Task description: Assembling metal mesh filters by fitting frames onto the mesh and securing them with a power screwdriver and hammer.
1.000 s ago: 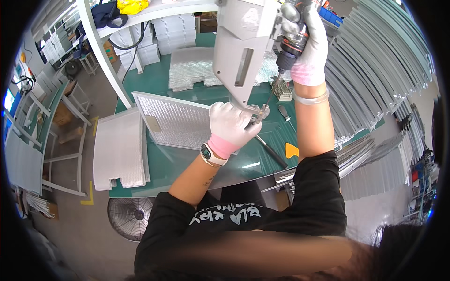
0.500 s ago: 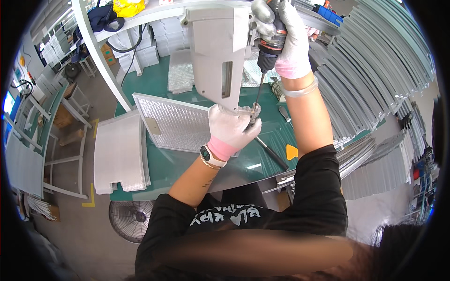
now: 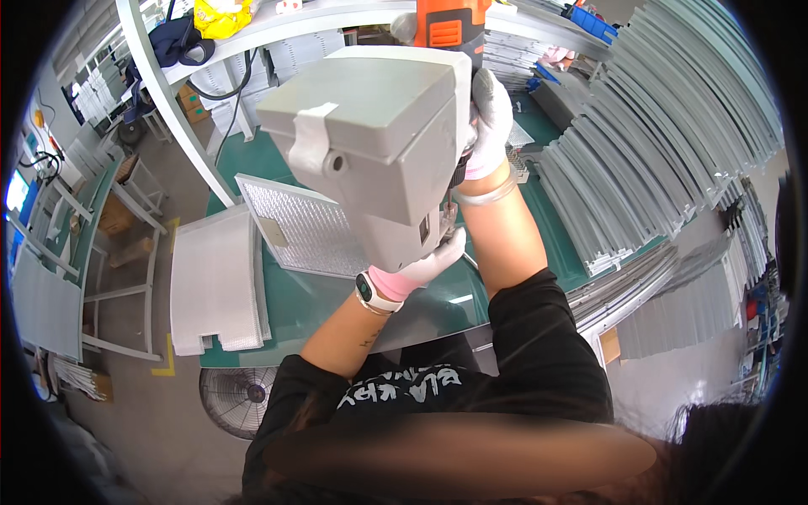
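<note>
A large pale grey plastic housing (image 3: 370, 109) stands tilted in front of me, its boxy end up and towards me. My left hand (image 3: 431, 263), in a white glove with a pink cuff, is closed round its narrow lower end. My right hand (image 3: 492, 126), gloved alike, grips an orange and black power screwdriver (image 3: 450, 32), partly hidden behind the housing. Its thin bit points down at a small clear and metal-looking part (image 3: 447, 220) by my left thumb. Whether the bit touches a screw is too small to tell.
On the green table (image 3: 295, 324) a silver mesh panel (image 3: 307, 223) leans behind my left hand. White sheets (image 3: 215, 282) are stacked at its left edge. Long grey metal strips (image 3: 648, 143) fill the right side. A shelf (image 3: 295, 25) crosses the back; a fan (image 3: 240, 400) stands below.
The housing has tipped, its boxy end swinging towards me and leftward. My right hand and the screwdriver have come lower and left, and the tool now shows its orange body.
</note>
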A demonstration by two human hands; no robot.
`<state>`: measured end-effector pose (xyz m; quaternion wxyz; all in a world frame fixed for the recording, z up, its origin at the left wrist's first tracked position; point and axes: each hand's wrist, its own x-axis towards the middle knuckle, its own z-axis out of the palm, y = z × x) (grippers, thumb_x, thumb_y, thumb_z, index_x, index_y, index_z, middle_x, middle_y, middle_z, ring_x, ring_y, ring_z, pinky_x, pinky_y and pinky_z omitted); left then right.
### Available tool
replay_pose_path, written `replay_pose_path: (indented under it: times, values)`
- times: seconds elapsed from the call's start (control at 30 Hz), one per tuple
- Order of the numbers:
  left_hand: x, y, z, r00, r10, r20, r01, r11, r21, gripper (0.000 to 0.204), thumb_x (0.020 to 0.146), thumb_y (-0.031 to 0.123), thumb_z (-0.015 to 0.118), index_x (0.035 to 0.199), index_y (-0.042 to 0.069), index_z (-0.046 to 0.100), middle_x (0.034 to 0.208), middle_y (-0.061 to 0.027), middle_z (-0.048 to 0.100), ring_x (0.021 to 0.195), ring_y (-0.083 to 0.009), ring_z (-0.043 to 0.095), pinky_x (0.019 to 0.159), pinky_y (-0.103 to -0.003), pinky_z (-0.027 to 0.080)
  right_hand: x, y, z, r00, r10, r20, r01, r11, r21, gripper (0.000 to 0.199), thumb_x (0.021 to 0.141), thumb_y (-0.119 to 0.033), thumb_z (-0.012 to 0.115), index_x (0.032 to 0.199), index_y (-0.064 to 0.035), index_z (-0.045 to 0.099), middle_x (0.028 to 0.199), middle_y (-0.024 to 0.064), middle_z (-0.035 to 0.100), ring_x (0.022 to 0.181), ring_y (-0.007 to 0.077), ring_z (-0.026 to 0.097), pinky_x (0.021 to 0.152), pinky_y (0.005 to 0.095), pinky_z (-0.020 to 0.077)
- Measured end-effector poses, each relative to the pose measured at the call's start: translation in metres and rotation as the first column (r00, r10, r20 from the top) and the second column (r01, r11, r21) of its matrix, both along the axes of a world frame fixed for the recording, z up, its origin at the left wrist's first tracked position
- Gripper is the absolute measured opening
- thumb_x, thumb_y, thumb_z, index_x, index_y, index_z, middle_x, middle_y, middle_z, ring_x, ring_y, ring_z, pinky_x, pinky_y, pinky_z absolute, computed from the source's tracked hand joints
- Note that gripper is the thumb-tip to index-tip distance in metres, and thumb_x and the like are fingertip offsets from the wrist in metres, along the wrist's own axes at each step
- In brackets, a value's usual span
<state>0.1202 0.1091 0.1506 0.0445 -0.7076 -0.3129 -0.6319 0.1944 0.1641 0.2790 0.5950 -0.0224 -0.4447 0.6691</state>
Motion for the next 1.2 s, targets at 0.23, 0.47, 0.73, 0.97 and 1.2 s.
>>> replay_pose_path:
  times: [0.23,0.47,0.73,0.97,1.2]
  values:
    - [-0.006,0.003,-0.013,0.986,0.061,-0.154,-0.053,0.997,0.054,0.033,0.072,0.013,0.075,0.102,0.004,0.066,0.096,-0.0062,0.066,0.083,-0.0222,0.064,0.071,-0.034,0.052,0.005,0.015,-0.012,0.973,0.231,0.031,-0.23,0.93,0.287,0.07,0.086,-0.042,0.064,0.132,0.0068,0.043,0.078,0.0072,0.056,0.058,0.0104,0.049,0.05,0.0223,0.0402]
    - [-0.004,-0.001,-0.005,0.965,0.143,-0.219,-0.148,0.989,-0.006,0.013,0.068,0.015,0.074,0.07,0.008,0.063,0.061,-0.0048,0.056,0.057,-0.0217,0.054,0.053,-0.036,0.041,0.005,0.015,-0.023,0.861,0.483,-0.162,-0.456,0.872,0.179,0.068,0.088,-0.037,0.064,0.136,0.0049,0.042,0.112,0.017,0.065,0.091,0.0183,0.067,0.076,0.0296,0.0556]
    - [-0.004,-0.007,-0.026,0.956,0.247,-0.156,-0.235,0.968,0.093,0.024,0.066,0.027,0.072,0.085,0.013,0.068,0.085,-0.0031,0.064,0.077,-0.0257,0.059,0.063,-0.04,0.043,0.03,0.009,-0.013,0.986,0.165,-0.019,-0.153,0.947,0.281,0.057,0.089,-0.033,0.062,0.132,-0.0003,0.044,0.092,0.0051,0.06,0.072,0.0103,0.055,0.06,0.0249,0.0452]
    - [-0.025,-0.048,-0.005,0.925,0.203,-0.322,-0.182,0.979,0.093,0.026,0.066,0.023,0.074,0.06,0.015,0.051,0.062,0.0,0.052,0.061,-0.0225,0.049,0.063,-0.039,0.035,0.017,-0.036,0.073,0.89,-0.337,-0.306,0.38,0.921,0.091,0.02,0.094,-0.027,0.06,0.1,-0.0086,0.06,0.074,0.002,0.06,0.057,0.0123,0.057,0.05,0.0258,0.0479]
    - [-0.126,-0.178,-0.084,0.458,-0.374,-0.807,0.1,0.923,-0.372,0.013,0.072,0.02,0.065,0.069,0.01,0.058,0.062,-0.0059,0.05,0.058,-0.0262,0.058,0.052,-0.039,0.047,0.025,-0.047,0.063,0.995,-0.03,-0.099,0.043,0.991,0.13,0.02,0.093,-0.022,0.061,0.11,-0.0134,0.059,0.078,0.0027,0.063,0.061,0.0114,0.06,0.051,0.0229,0.0497]
